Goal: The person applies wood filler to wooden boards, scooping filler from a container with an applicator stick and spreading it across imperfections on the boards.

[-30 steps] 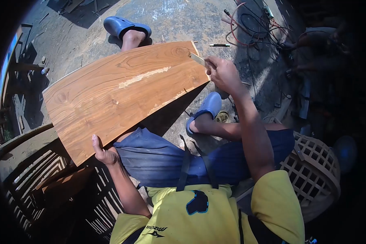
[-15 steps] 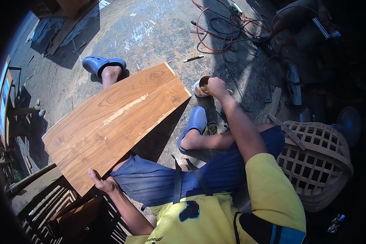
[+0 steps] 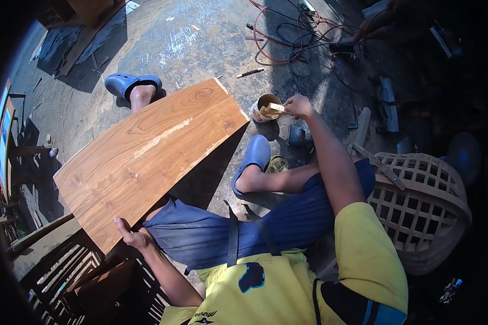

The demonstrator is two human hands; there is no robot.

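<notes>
A wide brown wooden board (image 3: 146, 157) lies slanted across my left leg, with a pale filler-like streak along its middle and paler patches near its lower edge. At the board's near edge, my left hand (image 3: 134, 236) grips it, thumb on top and the other fingers mostly hidden beneath. Past the board's right end, my right hand (image 3: 299, 106) is closed on a pale flat scraper (image 3: 276, 108), held at the mouth of a small can (image 3: 262, 115). Brownish-yellow material shows inside the can.
Tangled red and black cables (image 3: 298, 40) lie ahead, beside a black pen (image 3: 250, 72). A small open tin (image 3: 277, 164) sits by my right shoe. At the right is a woven basket (image 3: 417, 208); slatted wood (image 3: 65, 276) stands at lower left. Another person's limb shows at upper right.
My right hand has moved from the board's right end to the can with the scraper, which has come back into view at its mouth. My left hand stays on the board. The view has shifted.
</notes>
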